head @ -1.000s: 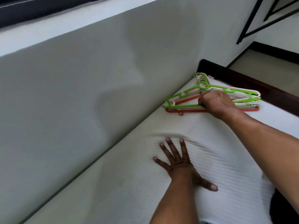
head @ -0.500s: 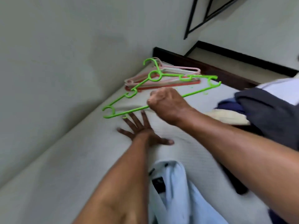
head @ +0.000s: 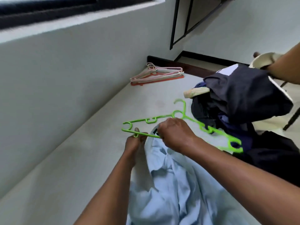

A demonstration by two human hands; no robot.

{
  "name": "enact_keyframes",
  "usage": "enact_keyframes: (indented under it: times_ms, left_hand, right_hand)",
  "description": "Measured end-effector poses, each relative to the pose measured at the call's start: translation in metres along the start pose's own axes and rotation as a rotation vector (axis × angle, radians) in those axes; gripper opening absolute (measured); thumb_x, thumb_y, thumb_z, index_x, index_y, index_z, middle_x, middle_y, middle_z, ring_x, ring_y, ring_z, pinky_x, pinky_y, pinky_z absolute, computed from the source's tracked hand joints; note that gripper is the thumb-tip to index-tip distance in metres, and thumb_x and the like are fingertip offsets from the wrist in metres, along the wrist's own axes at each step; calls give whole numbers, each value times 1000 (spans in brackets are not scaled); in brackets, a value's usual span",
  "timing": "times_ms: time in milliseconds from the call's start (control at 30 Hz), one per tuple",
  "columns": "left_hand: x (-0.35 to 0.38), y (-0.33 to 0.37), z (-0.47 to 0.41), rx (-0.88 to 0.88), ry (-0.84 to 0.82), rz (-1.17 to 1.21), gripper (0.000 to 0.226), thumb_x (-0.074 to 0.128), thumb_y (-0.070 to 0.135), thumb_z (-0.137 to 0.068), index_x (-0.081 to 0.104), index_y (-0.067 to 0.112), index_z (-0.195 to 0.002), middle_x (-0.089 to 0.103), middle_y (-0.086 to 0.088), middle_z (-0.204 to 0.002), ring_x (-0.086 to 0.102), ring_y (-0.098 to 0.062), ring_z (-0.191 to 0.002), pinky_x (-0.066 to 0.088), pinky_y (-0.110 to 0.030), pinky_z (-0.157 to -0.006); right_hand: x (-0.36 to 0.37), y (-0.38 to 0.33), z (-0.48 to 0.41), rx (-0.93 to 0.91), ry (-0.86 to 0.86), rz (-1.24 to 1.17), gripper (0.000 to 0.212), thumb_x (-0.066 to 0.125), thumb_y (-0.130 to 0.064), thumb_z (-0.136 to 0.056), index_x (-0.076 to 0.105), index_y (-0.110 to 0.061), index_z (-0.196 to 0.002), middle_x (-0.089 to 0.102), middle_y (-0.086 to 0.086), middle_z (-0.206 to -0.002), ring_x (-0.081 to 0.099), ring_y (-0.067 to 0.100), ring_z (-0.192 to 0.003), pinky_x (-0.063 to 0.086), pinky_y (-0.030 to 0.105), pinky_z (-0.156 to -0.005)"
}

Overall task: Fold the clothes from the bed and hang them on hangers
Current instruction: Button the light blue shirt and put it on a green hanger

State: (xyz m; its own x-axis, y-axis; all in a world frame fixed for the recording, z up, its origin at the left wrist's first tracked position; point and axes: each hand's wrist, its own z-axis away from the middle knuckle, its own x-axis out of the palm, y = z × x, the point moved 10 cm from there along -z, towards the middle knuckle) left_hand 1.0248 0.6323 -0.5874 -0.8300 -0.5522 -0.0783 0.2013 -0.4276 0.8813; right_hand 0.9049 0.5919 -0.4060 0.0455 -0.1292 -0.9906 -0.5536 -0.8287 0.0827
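Note:
A green plastic hanger [head: 177, 114] hovers just above the collar of a light blue shirt [head: 175, 184] that lies on the bed [head: 84, 159]. My right hand [head: 174, 135] grips the hanger's lower bar near its middle. My left hand [head: 135, 143] pinches the same bar at its left end, beside the shirt's collar. A pile of dark clothes [head: 240, 101] sits to the right of the hanger.
A stack of pink, white and red hangers [head: 156, 75] lies at the bed's far corner by the wall [head: 65, 70]. Another person's arm [head: 285, 65] reaches in at the upper right holding cream cloth. A black metal frame [head: 183, 25] stands beyond the bed.
My right hand lifted the green hanger off the stack and carried it back over the blue shirt. My left hand left the mattress and took hold of the hanger's left end.

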Motion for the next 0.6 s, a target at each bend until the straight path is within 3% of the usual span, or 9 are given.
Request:
enact_keyframes:
  times_ms: [67,167,233,300,367,467,533,567,600]
  left_hand:
    - [9,1,30,77,-26,-151,48,57,56,-99,78,13,-97,75,-4,-100,70,-25,-94,55,-37,-84]
    - [23,-11,72,128,-65,-191,38,85,46,-67,72,12,-76,73,-4,-79,68,-21,-74,55,-32,-69]
    - [21,-35,98,78,-102,-89,42,87,38,-54,76,11,-85,77,-10,-82,75,-27,-79,64,-49,-75]
    - [12,-52,129,60,-113,4,40,78,26,-58,75,10,-94,76,-20,-89,76,-36,-82,62,-58,-71]
    - [-5,-61,162,58,-101,15,36,67,17,-64,74,6,-98,73,-28,-92,73,-39,-79,59,-52,-66]
    - [-34,-75,179,66,-72,-59,27,65,12,-72,74,5,-96,73,-30,-94,72,-41,-84,60,-58,-75]
    - [-49,-67,195,107,-28,-137,16,66,9,-76,73,5,-89,70,-27,-82,65,-33,-71,55,-43,-65]
    - [-54,-57,208,138,-11,-174,8,63,4,-82,71,4,-84,65,-22,-73,57,-27,-64,46,-34,-61]
    - [-55,-50,215,162,-11,-200,15,59,-3,-88,68,4,-79,59,-15,-66,49,-22,-61,39,-29,-58]
  right_hand:
    - [19,5,39,141,-160,-51,15,73,-13,-79,76,-14,-94,71,15,-99,69,38,-95,37,30,-67]
    - [29,1,104,272,-179,-286,15,78,-15,-69,78,-21,-82,74,6,-85,72,29,-86,47,29,-64]
    - [31,-12,152,318,-162,-441,13,84,-21,-69,80,-23,-81,77,0,-81,72,19,-82,52,28,-68]
    - [30,-31,199,308,-131,-555,10,85,-26,-75,82,-22,-83,77,-2,-79,70,9,-76,51,27,-69]
    - [21,-39,237,323,-10,-592,16,77,-32,-82,79,-16,-76,73,0,-70,65,7,-66,48,30,-63]
    - [6,5,303,736,394,-585,31,69,-28,-86,61,-10,-63,60,6,-57,59,22,-57,40,36,-55]
    - [25,27,337,1055,429,-702,21,69,-25,-88,64,-11,-73,68,12,-73,65,35,-76,41,36,-64]
    - [40,27,339,1133,341,-773,20,71,-30,-89,68,-10,-85,73,13,-88,67,36,-90,45,37,-71]
    - [54,21,334,1137,249,-830,29,73,-38,-90,69,-10,-93,74,14,-98,68,36,-100,47,37,-78]
